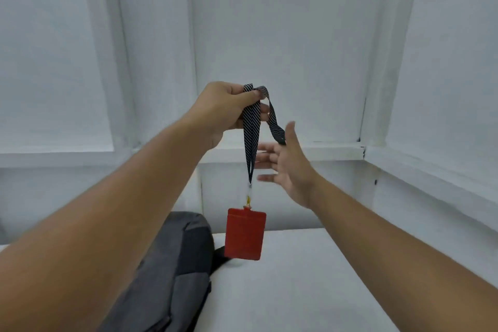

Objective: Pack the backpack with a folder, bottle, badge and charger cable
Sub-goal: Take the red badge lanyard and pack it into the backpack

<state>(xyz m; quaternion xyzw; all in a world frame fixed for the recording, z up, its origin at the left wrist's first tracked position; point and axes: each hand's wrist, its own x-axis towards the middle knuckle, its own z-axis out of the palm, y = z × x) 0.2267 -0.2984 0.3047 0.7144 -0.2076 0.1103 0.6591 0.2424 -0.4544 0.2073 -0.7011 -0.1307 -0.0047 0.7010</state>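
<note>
The red badge holder [245,233] hung in the air, straight down on its striped lanyard [252,127]. It was a flat red card case, and it tipped a little to one side. A small yellow clip [248,200] and a white bit joined its top to the strap. From where I watched, the badge holder hung well below both hands, with its bottom edge in front of the white table [310,277] and just beside the grey backpack [172,272].

The lanyard was black with thin white stripes. My left hand [229,110] was closed tight around the top of the strap, with the thumb pressed on it. Two lengths of strap ran down from that hand to the clip. Another loop of the strap fell to the right and ended by my right hand [288,164].

My right hand was open, with the fingers spread and the palm turned toward the strap. It was a bit blurry. The dark end of the loop was right at its thumb, but I could not tell if it touched. That hand was lower than the left one and just to the right of the hanging strap.

The backpack lay on the table, down at the left, partly hidden under my left arm. A black strap [219,255] stuck out from it behind the badge holder. White walls [283,35] stood behind the table.
</note>
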